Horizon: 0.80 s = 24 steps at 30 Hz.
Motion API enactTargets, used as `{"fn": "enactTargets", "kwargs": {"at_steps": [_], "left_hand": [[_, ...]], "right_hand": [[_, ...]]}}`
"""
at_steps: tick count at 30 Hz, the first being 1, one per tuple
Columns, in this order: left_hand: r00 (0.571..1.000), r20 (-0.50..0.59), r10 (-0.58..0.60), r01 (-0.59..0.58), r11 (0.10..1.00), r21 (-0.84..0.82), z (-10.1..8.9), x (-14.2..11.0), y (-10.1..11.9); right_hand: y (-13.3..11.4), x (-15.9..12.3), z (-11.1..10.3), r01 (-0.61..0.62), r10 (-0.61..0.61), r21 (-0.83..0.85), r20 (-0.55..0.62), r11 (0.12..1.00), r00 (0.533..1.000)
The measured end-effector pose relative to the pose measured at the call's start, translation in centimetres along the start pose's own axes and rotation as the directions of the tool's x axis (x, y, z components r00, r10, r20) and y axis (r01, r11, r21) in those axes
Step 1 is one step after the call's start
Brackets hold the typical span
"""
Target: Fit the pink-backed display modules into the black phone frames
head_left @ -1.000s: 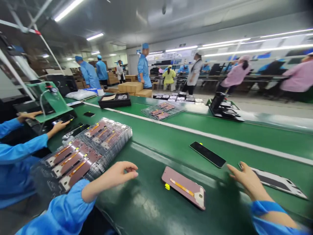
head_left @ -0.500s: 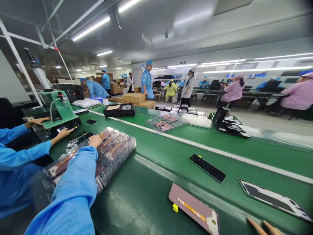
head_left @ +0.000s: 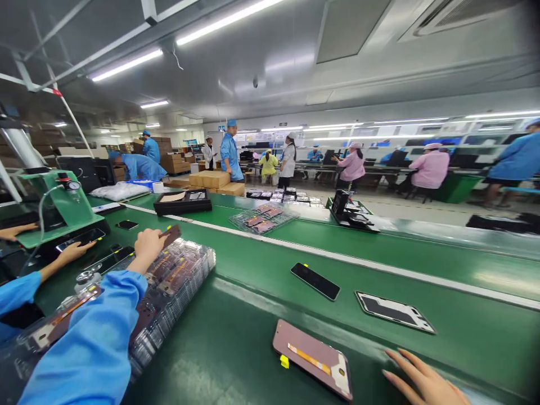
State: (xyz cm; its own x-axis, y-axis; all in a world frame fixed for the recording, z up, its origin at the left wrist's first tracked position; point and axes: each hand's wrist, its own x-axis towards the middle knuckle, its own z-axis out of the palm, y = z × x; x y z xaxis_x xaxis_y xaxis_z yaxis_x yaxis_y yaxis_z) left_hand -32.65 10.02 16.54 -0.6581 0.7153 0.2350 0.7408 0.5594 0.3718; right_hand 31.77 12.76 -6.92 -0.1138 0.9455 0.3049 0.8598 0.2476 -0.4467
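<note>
My left hand (head_left: pixel 148 247) is raised just above a stack of clear plastic trays (head_left: pixel 185 304), its fingers closed on a brown-backed phone screen (head_left: pixel 171 237). More brown-backed screens with orange ribbon cables (head_left: pixel 172 278) lie in the top tray. At the lower right, my right hand (head_left: pixel 424 378) hovers low over the green bench with fingers spread, holding nothing. Left of it lies another phone screen (head_left: pixel 312 357), back up, with a yellow tab. Beyond my right hand is a phone frame (head_left: pixel 394 311) with a black and white surface. A black-faced phone (head_left: pixel 315 280) rests farther back.
On the left, a co-worker's hand (head_left: pixel 75 254) holds a phone beside a green press (head_left: pixel 63 208). A black tray (head_left: pixel 183 202), a clear tray of screens (head_left: pixel 261 218) and a black stand (head_left: pixel 352 212) sit along the bench's far side. A white strip (head_left: pixel 295 250) runs lengthwise.
My left hand has lifted from the tray stack with a phone screen in it. More of my right hand has come into view. The whole view has turned to the right.
</note>
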Motion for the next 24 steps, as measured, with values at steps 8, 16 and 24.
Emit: {"fn": "enactTargets", "kwargs": {"at_steps": [8, 16, 24], "left_hand": [[0.723, 0.349, 0.596, -0.216, 0.675, -0.705, 5.1, -20.0, 10.5], [0.316, 0.494, 0.810, 0.435, 0.339, -0.834, 14.2, -33.2, 12.8], [0.452, 0.574, 0.683, 0.501, 0.337, -0.797, 17.1, -33.7, 13.0]], "right_hand": [[-14.8, -3.8, -4.2, -0.002, -0.123, 0.605, 0.166, 0.796, 0.978], [-15.9, -6.1, -5.2, -0.009, -0.018, 0.709, 0.030, 0.705, 0.999], [-18.4, -8.1, -4.7, 0.544, -0.450, 0.183, -0.384, 0.819, 0.806]]}}
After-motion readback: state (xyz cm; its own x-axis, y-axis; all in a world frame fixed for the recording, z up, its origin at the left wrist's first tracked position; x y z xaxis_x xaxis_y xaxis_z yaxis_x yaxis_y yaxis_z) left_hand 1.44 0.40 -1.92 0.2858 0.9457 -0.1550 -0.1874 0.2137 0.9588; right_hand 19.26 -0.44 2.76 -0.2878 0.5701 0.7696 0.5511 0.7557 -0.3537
